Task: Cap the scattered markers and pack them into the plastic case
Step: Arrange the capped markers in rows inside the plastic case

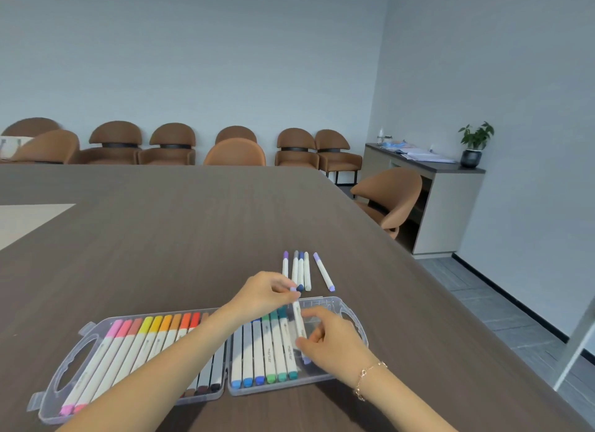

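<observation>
Both hands hold one marker (298, 322) over the right half of the open case (351, 306); the left hand (267, 295) pinches its far end with curled fingers, right at the pale purple tip; the right hand (331, 340) grips its near end, with the thumb and fingers bent round it; a purple cap shows just under that hand. The case lies flat on the table (161, 238), near the person; its left half holds pink, orange and dark markers in a row; its right half holds blue and green ones. Five loose markers (306, 270) lie on the table just past the case, on the far side. A thin bracelet (367, 378) sits on the right wrist.
</observation>
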Demonstrator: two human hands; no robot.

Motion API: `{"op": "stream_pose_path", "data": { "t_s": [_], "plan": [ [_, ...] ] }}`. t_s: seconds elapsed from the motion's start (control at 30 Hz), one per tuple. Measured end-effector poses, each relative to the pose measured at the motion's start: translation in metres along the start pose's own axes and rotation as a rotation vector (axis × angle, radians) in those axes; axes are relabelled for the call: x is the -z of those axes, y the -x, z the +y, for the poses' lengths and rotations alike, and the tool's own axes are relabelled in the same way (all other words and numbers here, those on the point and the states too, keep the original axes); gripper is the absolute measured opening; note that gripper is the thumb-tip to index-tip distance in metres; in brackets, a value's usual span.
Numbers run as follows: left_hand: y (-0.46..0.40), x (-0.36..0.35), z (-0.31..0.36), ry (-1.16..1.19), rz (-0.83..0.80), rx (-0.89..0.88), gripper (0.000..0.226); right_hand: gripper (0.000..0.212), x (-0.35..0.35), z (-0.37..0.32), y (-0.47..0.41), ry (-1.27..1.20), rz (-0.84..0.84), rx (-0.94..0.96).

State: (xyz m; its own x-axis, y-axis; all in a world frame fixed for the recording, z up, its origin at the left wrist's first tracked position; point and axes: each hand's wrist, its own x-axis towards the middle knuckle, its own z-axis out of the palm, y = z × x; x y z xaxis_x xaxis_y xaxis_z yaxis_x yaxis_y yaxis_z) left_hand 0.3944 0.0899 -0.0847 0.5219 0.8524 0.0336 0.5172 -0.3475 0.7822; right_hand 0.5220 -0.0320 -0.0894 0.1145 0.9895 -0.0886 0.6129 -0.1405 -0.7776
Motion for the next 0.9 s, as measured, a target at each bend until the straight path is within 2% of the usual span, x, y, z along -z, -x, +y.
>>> {"op": "stream_pose_path", "data": {
  "t_s": [0.17,0.33,0.57,0.73,0.83,0.9],
  "plan": [
    [0.001,-0.005,-0.012,-0.1,0.04,-0.069,0.021,0.045,-0.007,0.002,0.0,0.093,0.006,0.029],
    [0.001,-0.002,-0.019,0.008,0.001,-0.034,0.018,0.047,-0.008,0.009,0.002,0.245,0.024,0.15],
    [-0.002,-0.001,-0.026,-0.076,-0.038,-0.026,0.037,0.047,-0.003,0.016,0.007,0.376,0.031,0.297],
    [-0.01,-0.007,-0.034,-0.069,-0.064,-0.019,0.033,0.05,-0.007,0.021,0.005,0.488,0.093,0.344],
    [-0.01,-0.008,-0.035,-0.086,-0.068,-0.021,0.031,0.052,-0.006,0.019,0.008,0.534,0.065,0.347],
    [-0.013,-0.003,-0.032,-0.081,-0.111,-0.003,0.03,0.047,0.002,0.017,0.003,0.541,0.002,0.341]
  ]
}}
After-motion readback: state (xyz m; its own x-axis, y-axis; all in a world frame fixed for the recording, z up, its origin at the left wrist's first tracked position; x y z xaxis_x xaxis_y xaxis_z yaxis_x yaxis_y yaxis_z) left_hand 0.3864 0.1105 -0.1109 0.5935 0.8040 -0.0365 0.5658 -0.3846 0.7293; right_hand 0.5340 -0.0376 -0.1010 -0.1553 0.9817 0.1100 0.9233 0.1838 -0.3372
